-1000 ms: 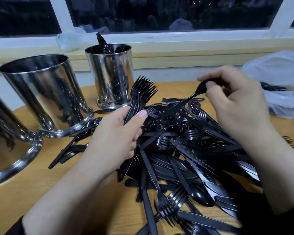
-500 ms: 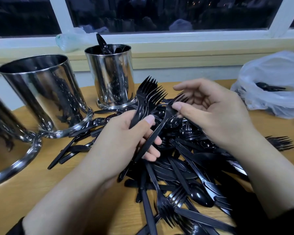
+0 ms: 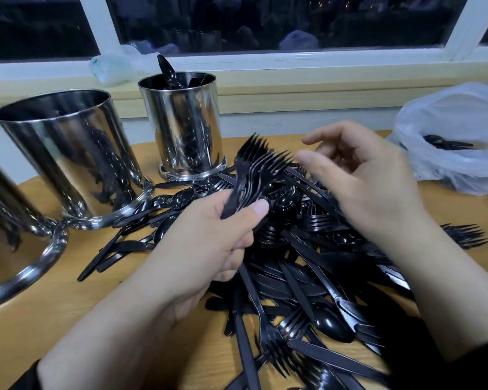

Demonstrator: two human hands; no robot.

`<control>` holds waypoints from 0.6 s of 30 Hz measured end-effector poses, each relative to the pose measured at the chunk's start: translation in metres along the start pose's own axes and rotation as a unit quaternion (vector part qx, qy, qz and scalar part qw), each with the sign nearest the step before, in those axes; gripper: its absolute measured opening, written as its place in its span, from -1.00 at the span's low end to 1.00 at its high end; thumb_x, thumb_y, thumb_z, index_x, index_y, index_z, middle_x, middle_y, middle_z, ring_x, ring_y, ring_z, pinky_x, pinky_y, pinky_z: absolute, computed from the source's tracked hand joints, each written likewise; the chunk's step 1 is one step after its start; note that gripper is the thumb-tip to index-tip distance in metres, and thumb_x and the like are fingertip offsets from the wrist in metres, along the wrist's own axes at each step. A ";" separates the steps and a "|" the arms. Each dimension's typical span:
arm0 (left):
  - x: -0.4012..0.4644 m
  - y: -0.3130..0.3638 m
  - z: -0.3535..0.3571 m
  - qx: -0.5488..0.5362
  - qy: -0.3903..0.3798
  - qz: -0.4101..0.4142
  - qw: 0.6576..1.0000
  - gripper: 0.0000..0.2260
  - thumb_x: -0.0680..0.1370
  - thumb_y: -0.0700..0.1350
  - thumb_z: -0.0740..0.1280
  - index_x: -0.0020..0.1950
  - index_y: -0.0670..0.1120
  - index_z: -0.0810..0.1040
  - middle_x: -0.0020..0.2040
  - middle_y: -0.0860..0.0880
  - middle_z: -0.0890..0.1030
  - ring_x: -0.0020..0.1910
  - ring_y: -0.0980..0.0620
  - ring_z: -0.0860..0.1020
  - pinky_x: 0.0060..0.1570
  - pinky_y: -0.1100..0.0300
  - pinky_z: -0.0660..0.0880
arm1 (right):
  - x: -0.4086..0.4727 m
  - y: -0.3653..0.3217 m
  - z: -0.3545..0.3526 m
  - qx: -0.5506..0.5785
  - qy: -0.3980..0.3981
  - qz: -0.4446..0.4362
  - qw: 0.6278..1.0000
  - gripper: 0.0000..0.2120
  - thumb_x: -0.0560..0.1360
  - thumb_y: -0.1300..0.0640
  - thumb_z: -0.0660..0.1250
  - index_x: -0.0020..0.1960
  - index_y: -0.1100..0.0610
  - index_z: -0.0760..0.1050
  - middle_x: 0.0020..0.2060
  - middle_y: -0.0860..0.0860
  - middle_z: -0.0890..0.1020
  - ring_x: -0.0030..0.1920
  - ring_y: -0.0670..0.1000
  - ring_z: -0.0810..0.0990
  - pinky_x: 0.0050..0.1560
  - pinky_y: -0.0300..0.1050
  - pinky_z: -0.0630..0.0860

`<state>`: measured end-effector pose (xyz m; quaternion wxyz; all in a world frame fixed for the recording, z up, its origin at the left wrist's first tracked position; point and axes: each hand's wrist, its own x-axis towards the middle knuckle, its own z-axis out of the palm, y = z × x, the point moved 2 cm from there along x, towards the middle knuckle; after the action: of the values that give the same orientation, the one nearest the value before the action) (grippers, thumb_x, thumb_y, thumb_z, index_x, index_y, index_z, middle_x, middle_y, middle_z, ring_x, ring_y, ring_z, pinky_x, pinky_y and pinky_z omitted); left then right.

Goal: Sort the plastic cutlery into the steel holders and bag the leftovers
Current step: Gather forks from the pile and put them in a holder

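The left hand (image 3: 209, 243) is raised over the near-left edge of the cutlery pile (image 3: 307, 277), forearm entering from the lower left. Its fingers are curled and clamped on a bundle of black plastic forks (image 3: 254, 173), thumb pressed across the handles, tines fanned upward and away from the person. The right hand (image 3: 372, 187) is held above the far-right part of the pile, forearm entering from the lower right in a dark sleeve. Its fingers are apart and loosely bent, holding nothing; the thumb tip is just beside the fork tines, and contact cannot be confirmed.

The pile consists of glossy black plastic forks, knives and spoons lying crossed and overlapping. A separate fork (image 3: 465, 235) lies to the right of the pile, beyond the right forearm.

Beyond the pile stands a small steel holder (image 3: 183, 128), upright, containing black spoons (image 3: 166, 70) that project above its rim. To the left of the pile stands a larger steel holder (image 3: 68, 156); its contents cannot be determined. A third steel holder (image 3: 9, 235) is partly cut off at the frame edge, further left. To the right of the pile lies a translucent white plastic bag (image 3: 457, 136), mouth open, with black cutlery inside.

The surface (image 3: 40, 319) is light wood. Behind the pile runs a window sill (image 3: 293, 80) carrying a crumpled clear bag (image 3: 116, 66), below a white-framed window (image 3: 265, 23) with dark panes.
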<state>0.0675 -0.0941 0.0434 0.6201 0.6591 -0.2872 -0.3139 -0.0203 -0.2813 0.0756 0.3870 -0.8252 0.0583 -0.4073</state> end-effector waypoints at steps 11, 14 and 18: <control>0.002 -0.001 -0.004 -0.008 0.021 0.005 1.000 -0.76 0.64 -0.01 0.34 -0.22 0.04 0.46 -0.31 -0.02 0.37 -0.49 0.07 0.18 -0.54 0.29 0.14 | 0.001 0.023 -0.013 -0.321 -0.295 0.180 0.882 -0.91 0.51 -0.11 0.39 -0.07 -0.14 0.65 -0.05 -0.21 0.58 -0.03 -0.11 0.57 0.09 -0.02 0.54; 0.002 -0.002 -0.004 0.001 0.029 0.006 1.000 -0.81 0.64 0.01 0.34 -0.09 -0.07 0.48 -0.31 -0.02 0.37 -0.48 0.06 0.18 -0.54 0.29 0.14 | 0.000 0.026 -0.012 -0.323 -0.315 0.186 0.873 -0.93 0.47 -0.11 0.45 -0.10 -0.15 0.63 -0.04 -0.19 0.55 -0.01 -0.10 0.55 0.11 -0.01 0.54; 0.001 -0.003 -0.005 0.004 0.036 0.003 0.999 -0.73 0.63 0.02 0.34 -0.02 -0.18 0.44 -0.33 -0.01 0.38 -0.49 0.06 0.19 -0.54 0.29 0.15 | 0.000 0.026 -0.009 -0.327 -0.330 0.184 0.866 -0.92 0.47 -0.06 0.49 -0.12 -0.10 0.61 -0.06 -0.14 0.53 -0.04 -0.09 0.52 0.08 -0.03 0.52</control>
<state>0.0724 -0.0916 0.0404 0.6283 0.6718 -0.2675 -0.2868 -0.0210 -0.3039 0.0610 0.1599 -0.9650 0.2077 0.0096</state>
